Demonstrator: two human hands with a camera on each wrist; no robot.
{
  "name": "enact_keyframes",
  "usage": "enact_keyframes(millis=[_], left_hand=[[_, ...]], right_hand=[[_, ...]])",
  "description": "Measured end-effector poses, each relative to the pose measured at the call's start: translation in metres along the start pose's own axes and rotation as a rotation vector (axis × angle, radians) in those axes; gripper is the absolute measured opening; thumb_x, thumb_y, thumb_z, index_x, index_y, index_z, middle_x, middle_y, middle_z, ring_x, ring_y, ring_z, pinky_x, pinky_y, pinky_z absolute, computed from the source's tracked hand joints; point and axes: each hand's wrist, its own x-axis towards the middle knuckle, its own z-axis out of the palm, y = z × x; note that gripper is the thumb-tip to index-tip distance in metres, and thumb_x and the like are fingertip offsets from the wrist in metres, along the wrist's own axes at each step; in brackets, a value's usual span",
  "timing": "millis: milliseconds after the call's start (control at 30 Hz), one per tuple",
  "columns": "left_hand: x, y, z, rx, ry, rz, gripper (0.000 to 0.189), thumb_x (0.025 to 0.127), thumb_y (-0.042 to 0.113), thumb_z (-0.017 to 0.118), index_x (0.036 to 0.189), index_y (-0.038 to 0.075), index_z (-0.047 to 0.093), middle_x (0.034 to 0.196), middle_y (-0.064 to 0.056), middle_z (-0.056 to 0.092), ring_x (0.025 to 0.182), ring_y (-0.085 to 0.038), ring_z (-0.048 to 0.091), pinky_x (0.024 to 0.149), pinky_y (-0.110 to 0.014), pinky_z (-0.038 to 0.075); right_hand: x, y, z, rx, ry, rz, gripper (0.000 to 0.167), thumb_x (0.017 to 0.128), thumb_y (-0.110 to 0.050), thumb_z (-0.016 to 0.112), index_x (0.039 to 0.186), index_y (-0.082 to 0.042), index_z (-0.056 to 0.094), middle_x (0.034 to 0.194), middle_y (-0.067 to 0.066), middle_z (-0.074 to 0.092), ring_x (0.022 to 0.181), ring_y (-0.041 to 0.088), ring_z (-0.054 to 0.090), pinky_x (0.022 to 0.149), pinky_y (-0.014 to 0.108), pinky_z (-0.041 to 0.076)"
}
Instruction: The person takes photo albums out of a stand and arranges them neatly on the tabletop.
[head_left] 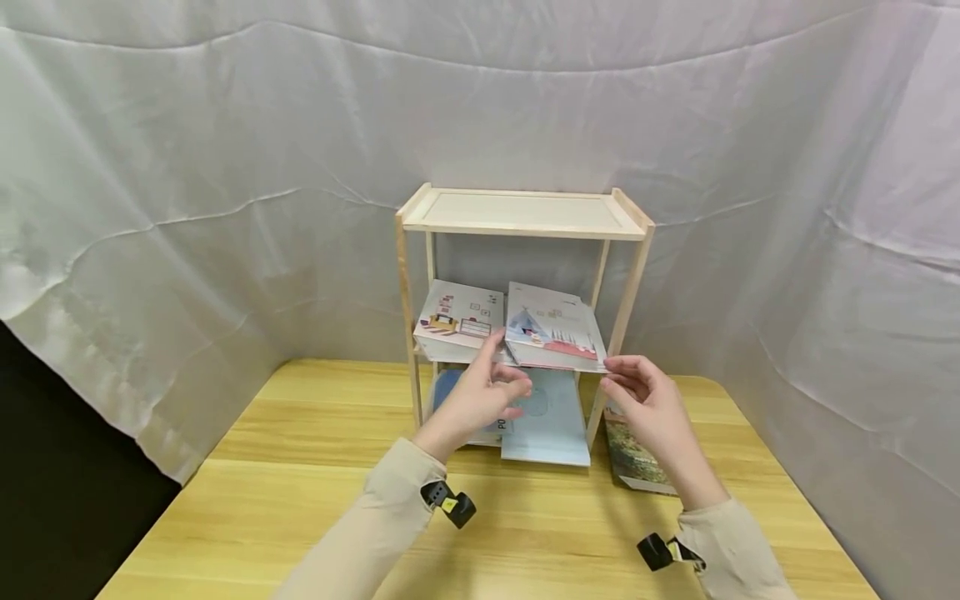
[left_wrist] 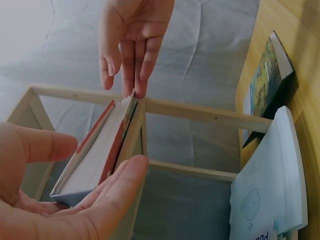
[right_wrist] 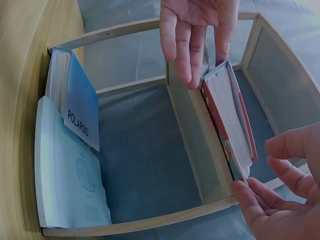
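Note:
A thick white picture book with a blue tent on its cover lies at the right of the wooden rack's middle shelf, its near end at the shelf's front. My left hand is at its near left corner; in the left wrist view the thumb is apart above the book and straight fingers lie along its underside. At the near right corner is my right hand. The right wrist view shows its fingertips touching the lower cover's corner, thumb apart. Left of it lies another white book with a yellow vehicle drawing.
The pale wooden rack stands on a wood-grain table before grey cloth. On its bottom shelf are a blue book marked POLAROID and a light blue book that juts forward. A green-covered book stands beside the rack's right side.

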Motion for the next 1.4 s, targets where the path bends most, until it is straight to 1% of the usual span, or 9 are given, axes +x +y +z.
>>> enact_keyframes(millis=[200,400,500,633,700,933,1100,1267,1400], left_hand=[[-0.009,0.001,0.006,0.026,0.009,0.018,0.092,0.105,0.011,0.069,0.173,0.029,0.011,0.139,-0.02,0.06,0.099,-0.019,0.072,0.091,-0.04,0.068],[-0.012,0.003,0.002,0.024,0.05,0.062,0.074,0.108,0.016,0.066,0.169,0.022,0.025,0.136,-0.022,0.057,0.104,-0.023,0.072,0.089,-0.04,0.068],[-0.01,0.004,0.0,0.006,0.069,0.068,0.064,0.11,0.021,0.062,0.165,0.02,0.03,0.134,-0.022,0.058,0.109,-0.027,0.072,0.089,-0.039,0.068],[-0.006,0.004,-0.001,-0.024,0.08,0.059,0.052,0.113,0.026,0.056,0.161,0.019,0.035,0.133,-0.022,0.061,0.117,-0.036,0.071,0.09,-0.04,0.068],[-0.003,0.004,-0.001,-0.028,0.089,0.055,0.047,0.115,0.027,0.053,0.158,0.019,0.038,0.13,-0.021,0.063,0.117,-0.037,0.071,0.089,-0.04,0.068],[0.001,0.005,0.0,-0.003,0.132,0.055,0.035,0.116,0.027,0.048,0.15,0.017,0.044,0.119,-0.019,0.064,0.101,-0.023,0.073,0.085,-0.037,0.069],[0.001,0.005,0.0,0.005,0.128,0.06,0.033,0.116,0.025,0.05,0.147,0.017,0.044,0.118,-0.019,0.064,0.104,-0.029,0.073,0.087,-0.041,0.069],[0.001,0.006,0.001,-0.008,0.122,0.059,0.031,0.116,0.024,0.05,0.145,0.015,0.044,0.117,-0.019,0.063,0.098,-0.023,0.072,0.087,-0.041,0.068],[0.0,0.006,0.002,-0.015,0.115,0.053,0.029,0.117,0.025,0.047,0.144,0.015,0.043,0.119,-0.019,0.062,0.1,-0.026,0.072,0.087,-0.041,0.068]], right_hand=[[-0.005,-0.001,-0.005,-0.043,0.011,-0.01,0.034,0.108,-0.017,0.066,0.137,0.0,0.063,0.138,0.022,0.067,0.106,-0.008,0.064,0.086,0.009,0.057],[-0.001,-0.001,-0.007,-0.088,0.017,0.014,0.033,0.108,-0.024,0.067,0.136,-0.005,0.067,0.134,0.019,0.07,0.095,-0.005,0.067,0.075,0.017,0.057],[0.003,-0.001,-0.006,-0.105,0.006,0.022,0.035,0.108,-0.026,0.067,0.136,-0.006,0.067,0.134,0.018,0.069,0.098,0.002,0.067,0.074,0.018,0.057],[0.008,-0.001,-0.005,-0.134,0.0,0.018,0.036,0.108,-0.028,0.067,0.137,-0.007,0.067,0.135,0.018,0.069,0.104,0.013,0.067,0.078,0.018,0.057],[0.01,-0.002,-0.005,-0.156,0.002,0.018,0.036,0.109,-0.029,0.066,0.137,-0.007,0.067,0.134,0.018,0.069,0.106,0.016,0.067,0.08,0.017,0.056],[0.018,-0.001,-0.004,-0.209,0.034,0.038,0.039,0.108,-0.037,0.066,0.134,-0.008,0.072,0.125,0.017,0.074,0.099,0.012,0.065,0.081,0.017,0.053],[0.02,0.001,-0.004,-0.204,0.05,0.041,0.037,0.107,-0.034,0.069,0.131,-0.007,0.074,0.119,0.017,0.075,0.095,0.015,0.066,0.076,0.018,0.053],[0.019,0.001,-0.006,-0.188,0.044,0.045,0.036,0.106,-0.032,0.07,0.131,-0.007,0.074,0.119,0.017,0.075,0.093,0.011,0.065,0.076,0.017,0.053],[0.017,0.001,-0.008,-0.167,0.036,0.05,0.036,0.106,-0.032,0.07,0.132,-0.006,0.074,0.12,0.017,0.074,0.095,0.01,0.066,0.077,0.016,0.053]])
